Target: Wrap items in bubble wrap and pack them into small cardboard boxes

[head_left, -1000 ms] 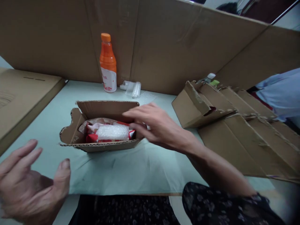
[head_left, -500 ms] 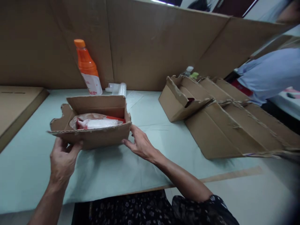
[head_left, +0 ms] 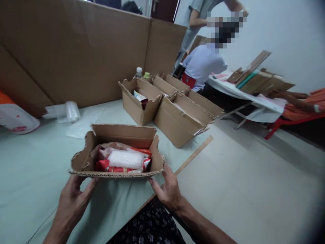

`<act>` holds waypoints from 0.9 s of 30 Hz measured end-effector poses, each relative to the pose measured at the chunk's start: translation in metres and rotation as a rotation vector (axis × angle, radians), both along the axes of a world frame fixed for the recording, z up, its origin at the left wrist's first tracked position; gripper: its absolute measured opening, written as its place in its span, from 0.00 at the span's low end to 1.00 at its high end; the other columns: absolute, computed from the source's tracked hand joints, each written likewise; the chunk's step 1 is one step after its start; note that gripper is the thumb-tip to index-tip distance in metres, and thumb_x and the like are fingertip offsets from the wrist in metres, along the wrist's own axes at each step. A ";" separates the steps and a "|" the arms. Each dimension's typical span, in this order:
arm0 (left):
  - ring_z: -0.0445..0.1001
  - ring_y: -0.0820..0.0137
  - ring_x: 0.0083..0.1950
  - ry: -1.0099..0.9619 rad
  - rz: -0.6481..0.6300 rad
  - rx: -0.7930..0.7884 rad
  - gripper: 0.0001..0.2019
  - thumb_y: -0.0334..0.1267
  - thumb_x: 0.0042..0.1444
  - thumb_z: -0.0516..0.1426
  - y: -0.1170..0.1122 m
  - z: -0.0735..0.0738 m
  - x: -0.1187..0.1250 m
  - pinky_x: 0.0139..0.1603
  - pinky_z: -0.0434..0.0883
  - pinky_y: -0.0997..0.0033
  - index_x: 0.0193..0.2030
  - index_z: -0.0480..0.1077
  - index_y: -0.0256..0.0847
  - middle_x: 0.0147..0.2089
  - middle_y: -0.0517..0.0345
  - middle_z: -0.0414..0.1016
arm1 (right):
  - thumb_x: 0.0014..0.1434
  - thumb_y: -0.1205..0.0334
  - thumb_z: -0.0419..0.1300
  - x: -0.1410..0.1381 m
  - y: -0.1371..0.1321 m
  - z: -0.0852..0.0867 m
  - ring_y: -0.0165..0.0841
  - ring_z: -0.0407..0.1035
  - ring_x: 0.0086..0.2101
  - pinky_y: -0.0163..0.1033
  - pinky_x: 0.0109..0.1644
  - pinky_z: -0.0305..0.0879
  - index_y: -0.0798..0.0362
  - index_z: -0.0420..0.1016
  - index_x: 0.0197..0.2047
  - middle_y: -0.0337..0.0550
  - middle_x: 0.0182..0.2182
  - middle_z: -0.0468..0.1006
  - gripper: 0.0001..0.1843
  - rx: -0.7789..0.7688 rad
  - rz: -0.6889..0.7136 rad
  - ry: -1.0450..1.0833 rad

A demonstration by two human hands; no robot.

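Note:
An open-topped cardboard box (head_left: 116, 177) is gripped between my two hands over the near part of the table. My left hand (head_left: 73, 196) holds its lower left corner, thumb along the near side and fingers hidden beneath. At the right end my right hand (head_left: 169, 188) is closed on the box, its thumb at the near side. Inside lie a white bubble-wrapped bundle (head_left: 125, 159), red packets (head_left: 103, 166) and a clear plastic bag at the back left. Whether the box touches the tabletop I cannot tell.
Several open cardboard boxes (head_left: 175, 125) stand at the table's right end, near a tall cardboard partition (head_left: 109, 51). Clear plastic wrap (head_left: 72, 111) and an orange-and-white bottle (head_left: 17, 117) lie to the left. Other people sit and stand beyond, by a second table (head_left: 269, 107).
My view has turned right. Both hands have carried the box rightward and closer to me, towards the other boxes, and more of its contents shows.

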State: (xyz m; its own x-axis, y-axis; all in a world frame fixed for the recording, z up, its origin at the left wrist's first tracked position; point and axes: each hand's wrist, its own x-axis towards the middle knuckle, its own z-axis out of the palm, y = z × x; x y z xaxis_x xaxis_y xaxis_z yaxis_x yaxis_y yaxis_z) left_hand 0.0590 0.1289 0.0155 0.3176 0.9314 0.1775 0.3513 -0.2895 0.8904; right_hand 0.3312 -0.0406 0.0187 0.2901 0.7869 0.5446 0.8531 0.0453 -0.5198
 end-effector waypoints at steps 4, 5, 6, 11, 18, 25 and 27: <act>0.80 0.57 0.52 -0.087 -0.169 -0.150 0.27 0.57 0.55 0.63 0.015 0.011 0.083 0.53 0.77 0.58 0.56 0.72 0.41 0.52 0.48 0.80 | 0.64 0.62 0.61 0.036 -0.025 -0.008 0.48 0.75 0.54 0.53 0.56 0.74 0.52 0.69 0.63 0.55 0.54 0.78 0.24 0.064 -0.166 0.000; 0.79 0.58 0.52 -0.120 -0.224 -0.162 0.27 0.56 0.55 0.64 0.020 0.012 0.104 0.54 0.76 0.58 0.55 0.72 0.41 0.53 0.48 0.80 | 0.64 0.62 0.62 0.044 -0.032 -0.011 0.48 0.75 0.53 0.54 0.56 0.75 0.53 0.69 0.63 0.55 0.53 0.78 0.24 0.072 -0.214 -0.003; 0.79 0.58 0.53 -0.150 -0.262 -0.168 0.27 0.55 0.54 0.64 0.024 0.011 0.125 0.55 0.76 0.58 0.56 0.72 0.42 0.54 0.48 0.79 | 0.64 0.61 0.62 0.050 -0.040 -0.016 0.48 0.75 0.53 0.54 0.56 0.75 0.53 0.69 0.63 0.55 0.53 0.78 0.24 0.075 -0.257 -0.004; 0.73 0.53 0.59 -0.197 -0.047 -0.187 0.37 0.57 0.47 0.66 0.031 -0.014 0.197 0.58 0.73 0.46 0.60 0.67 0.41 0.61 0.42 0.70 | 0.67 0.62 0.59 0.055 -0.059 -0.041 0.48 0.70 0.62 0.55 0.61 0.74 0.50 0.62 0.71 0.56 0.64 0.72 0.30 0.045 -0.308 0.064; 0.77 0.58 0.55 -0.271 -0.166 -0.259 0.32 0.57 0.58 0.60 -0.009 -0.050 0.225 0.54 0.77 0.51 0.63 0.62 0.41 0.60 0.41 0.71 | 0.67 0.66 0.57 0.061 -0.051 -0.063 0.46 0.64 0.67 0.52 0.68 0.69 0.46 0.56 0.76 0.50 0.70 0.65 0.36 0.011 -0.263 0.144; 0.63 0.51 0.73 -0.283 -0.362 -0.160 0.39 0.47 0.60 0.59 -0.013 -0.080 0.252 0.66 0.70 0.48 0.75 0.49 0.43 0.74 0.37 0.56 | 0.66 0.66 0.57 0.075 -0.037 -0.069 0.46 0.54 0.72 0.54 0.73 0.60 0.47 0.55 0.77 0.49 0.74 0.56 0.38 -0.086 -0.228 0.251; 0.61 0.50 0.74 -0.255 -0.398 -0.124 0.40 0.45 0.59 0.59 -0.010 -0.088 0.251 0.69 0.66 0.44 0.75 0.50 0.42 0.75 0.37 0.56 | 0.65 0.67 0.57 0.076 -0.036 -0.070 0.46 0.53 0.72 0.54 0.73 0.59 0.49 0.56 0.76 0.52 0.74 0.56 0.37 -0.105 -0.209 0.250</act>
